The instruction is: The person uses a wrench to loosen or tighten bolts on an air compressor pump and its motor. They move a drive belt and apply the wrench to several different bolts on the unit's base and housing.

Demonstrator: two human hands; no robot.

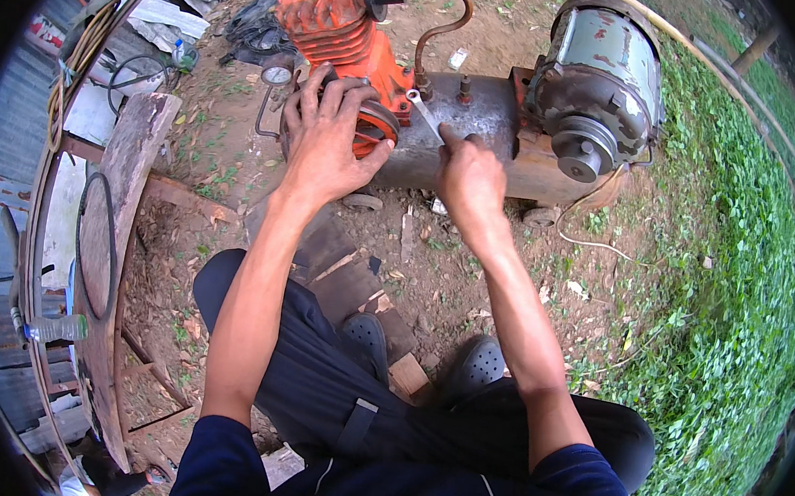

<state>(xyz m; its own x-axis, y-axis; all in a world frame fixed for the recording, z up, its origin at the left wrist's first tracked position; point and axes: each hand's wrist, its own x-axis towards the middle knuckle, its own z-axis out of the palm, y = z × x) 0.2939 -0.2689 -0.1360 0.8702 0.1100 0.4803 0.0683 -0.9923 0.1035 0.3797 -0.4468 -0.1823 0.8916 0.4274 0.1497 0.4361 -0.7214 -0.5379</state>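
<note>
My left hand (330, 137) lies with fingers spread over the orange and black pulley wheel (375, 128) of an air compressor. Behind it rises the orange finned pump (325, 26), bolted on a worn grey tank (481, 111). In my right hand (472, 175) is a silver wrench (423, 113), its ring end pointing up and left near the pump's base. Whether the ring end touches a bolt I cannot tell. A round pressure gauge (276, 75) stands left of my left hand. A bent copper pipe (459, 20) runs from the pump's top to the tank.
A grey electric motor (598, 78) with a bare pulley sits on the tank's right end. At left stand a wooden plank (130, 183), a black belt (95, 245) and a plastic bottle (57, 328). Wooden boards (349, 286) lie before my feet. Green plants (726, 299) cover the right side.
</note>
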